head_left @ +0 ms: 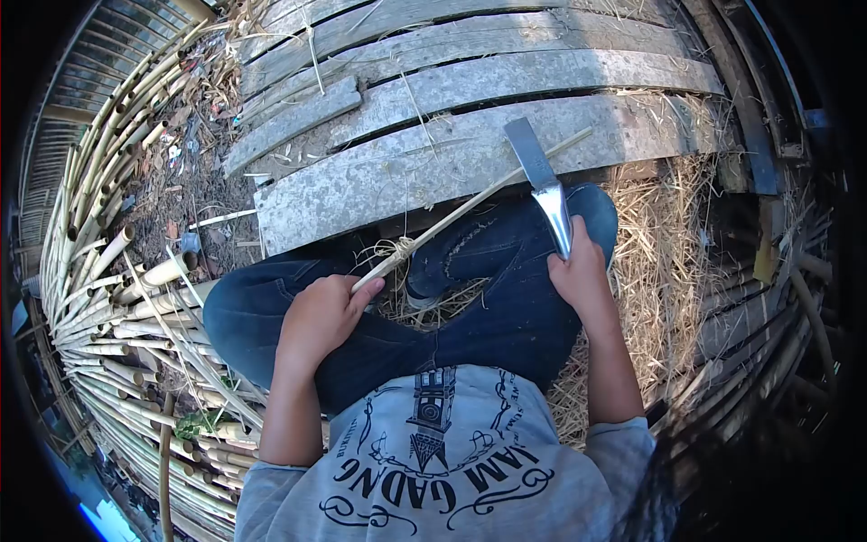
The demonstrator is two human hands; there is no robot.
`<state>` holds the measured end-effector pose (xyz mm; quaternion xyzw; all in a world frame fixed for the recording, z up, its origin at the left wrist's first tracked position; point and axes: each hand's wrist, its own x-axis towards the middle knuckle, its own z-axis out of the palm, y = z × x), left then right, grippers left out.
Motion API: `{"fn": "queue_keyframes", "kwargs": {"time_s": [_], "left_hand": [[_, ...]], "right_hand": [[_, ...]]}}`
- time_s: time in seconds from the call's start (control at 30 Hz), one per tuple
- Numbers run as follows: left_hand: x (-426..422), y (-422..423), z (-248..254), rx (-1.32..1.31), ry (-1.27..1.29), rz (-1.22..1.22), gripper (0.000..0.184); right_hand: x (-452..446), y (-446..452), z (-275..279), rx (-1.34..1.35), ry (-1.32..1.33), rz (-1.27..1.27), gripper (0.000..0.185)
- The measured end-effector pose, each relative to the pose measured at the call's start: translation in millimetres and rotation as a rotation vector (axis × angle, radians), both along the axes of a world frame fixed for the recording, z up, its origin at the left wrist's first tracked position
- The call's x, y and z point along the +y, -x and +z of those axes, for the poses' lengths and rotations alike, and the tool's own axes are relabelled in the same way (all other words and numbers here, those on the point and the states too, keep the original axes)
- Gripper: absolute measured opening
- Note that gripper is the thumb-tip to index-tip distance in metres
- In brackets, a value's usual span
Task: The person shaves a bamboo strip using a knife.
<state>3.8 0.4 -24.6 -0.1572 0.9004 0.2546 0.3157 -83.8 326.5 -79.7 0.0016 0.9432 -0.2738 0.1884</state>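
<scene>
My left hand (327,316) is closed round the lower end of a thin pale bamboo stick (479,199). Curled shavings (394,249) bunch on the stick just above my fingers. The stick slants up to the right, its far end over the nearest plank. My right hand (580,271) grips the shiny metal handle of a broad-bladed knife (533,155), blade pointing up and away. The blade overlaps the stick in view; whether they touch I cannot tell.
Weathered planks (361,194) form a low platform in front of my crossed legs (506,298). Many cut bamboo poles (135,397) lie at the left. Straw-like shavings (659,271) cover the ground at the right, beside dark poles (759,334).
</scene>
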Motion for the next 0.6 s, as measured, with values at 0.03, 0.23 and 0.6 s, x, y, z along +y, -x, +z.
{"fn": "queue_keyframes", "kwargs": {"time_s": [0.03, 0.23, 0.6], "left_hand": [[-1, -1, -1, -0.007, 0.007, 0.012, 0.055], [-1, 2, -3, -0.038, 0.002, 0.004, 0.057], [-5, 1, -7, 0.011, -0.061, 0.007, 0.050]], "right_hand": [[5, 5, -4, -0.006, 0.001, -0.118, 0.040], [-50, -49, 17, -0.140, 0.055, 0.063, 0.044], [-57, -62, 12, -0.181, 0.156, 0.057, 0.042]]}}
